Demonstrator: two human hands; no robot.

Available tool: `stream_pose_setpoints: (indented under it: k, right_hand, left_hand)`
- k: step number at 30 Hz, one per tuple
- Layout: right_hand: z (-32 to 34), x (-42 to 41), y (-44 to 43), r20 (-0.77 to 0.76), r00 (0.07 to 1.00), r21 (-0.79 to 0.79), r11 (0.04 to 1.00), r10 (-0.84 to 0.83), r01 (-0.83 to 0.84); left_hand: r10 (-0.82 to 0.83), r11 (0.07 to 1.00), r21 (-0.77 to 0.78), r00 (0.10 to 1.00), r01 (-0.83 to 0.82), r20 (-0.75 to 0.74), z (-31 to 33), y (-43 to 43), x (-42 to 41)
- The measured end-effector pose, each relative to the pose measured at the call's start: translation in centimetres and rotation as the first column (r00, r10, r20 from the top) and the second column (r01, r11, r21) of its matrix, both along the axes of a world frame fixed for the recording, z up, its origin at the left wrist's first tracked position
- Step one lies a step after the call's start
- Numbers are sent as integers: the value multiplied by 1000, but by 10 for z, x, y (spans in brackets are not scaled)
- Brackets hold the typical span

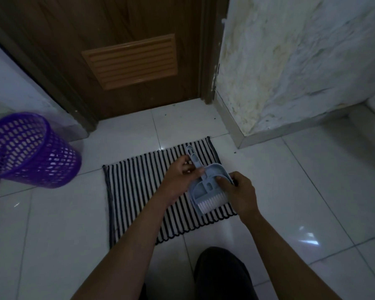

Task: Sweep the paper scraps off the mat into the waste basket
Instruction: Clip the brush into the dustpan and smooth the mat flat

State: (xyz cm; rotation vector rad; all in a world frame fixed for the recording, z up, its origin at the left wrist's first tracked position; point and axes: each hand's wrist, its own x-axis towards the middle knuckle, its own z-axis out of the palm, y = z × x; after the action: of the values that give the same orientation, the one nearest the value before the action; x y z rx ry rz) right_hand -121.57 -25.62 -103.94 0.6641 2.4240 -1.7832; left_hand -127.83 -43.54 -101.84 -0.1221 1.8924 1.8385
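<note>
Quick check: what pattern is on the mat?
Narrow black and white stripes on the mat, best seen in the head view.

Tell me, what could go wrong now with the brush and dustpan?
1. The brush sits nested in the dustpan, with the left hand on the handles and the right hand at the bristle end; pulling them apart could jerk one loose.
2. The basket has open mesh walls, so small scraps may slip through.
3. It stands off the mat, to the left, so scraps might spill on the way.
</note>
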Motion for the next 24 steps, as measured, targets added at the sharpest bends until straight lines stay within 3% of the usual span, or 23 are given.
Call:
stream_pose_setpoints:
  k: [9,24]
  right_hand:
    - [2,1,1,-5,991,-29,991,134,-134]
    - [-54,-19,50,86,993,26,996,84,-87]
  left_hand:
    - [89,975,-187,985,-117,-150,-11,3,-8]
    - [-50,973,-230,994,27,-95,-53,50,-42]
